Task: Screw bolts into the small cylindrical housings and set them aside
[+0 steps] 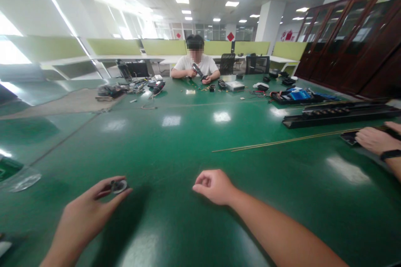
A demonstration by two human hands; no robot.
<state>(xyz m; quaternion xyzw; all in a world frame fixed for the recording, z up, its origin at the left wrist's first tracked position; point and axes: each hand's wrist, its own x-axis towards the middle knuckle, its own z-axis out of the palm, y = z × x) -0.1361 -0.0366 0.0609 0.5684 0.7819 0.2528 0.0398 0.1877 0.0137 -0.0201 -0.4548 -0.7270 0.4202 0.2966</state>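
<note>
My left hand is above the green table at the lower left. Between its thumb and fingers it pinches a small round part, dark with a pale grey rim; its exact kind is too small to tell. My right hand rests on the tabletop near the middle, curled into a loose fist with the thumb against the index finger. Nothing shows in its grip. Beyond it lie two thin brass-coloured rods, not touched by either of my hands.
On the right, a co-worker's hands hold a black piece beside long black channels. Across the table, a person holds a power tool. Clear plastic is at left. Tools and wires lie far left.
</note>
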